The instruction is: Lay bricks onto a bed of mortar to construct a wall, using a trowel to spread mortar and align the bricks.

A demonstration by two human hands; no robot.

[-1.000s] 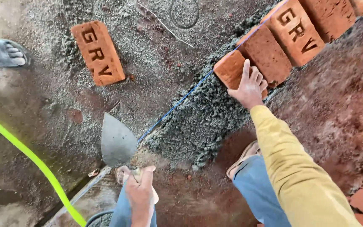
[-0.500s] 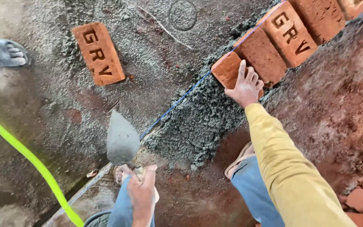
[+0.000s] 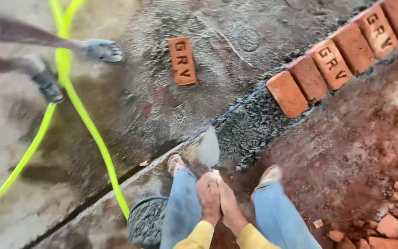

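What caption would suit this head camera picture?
Both hands, left hand and right hand, meet at a trowel over the grey mortar bed beside a brick row.

No packages, labels, signs or screens are in view, only stamped lettering pressed into the faces of several red bricks (image 3: 182, 60) on the ground

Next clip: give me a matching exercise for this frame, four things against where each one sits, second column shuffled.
Things:
1. trowel
2. loose brick
3. hose
4. pan of mortar

Places:
A. lying alone on the grey ground, apart from the row of bricks
B. at the bottom, beside the person's jeans
C. blade over the mortar bed, handle at the two hands
D. running down the left side

Pairs: 1-C, 2-A, 3-D, 4-B
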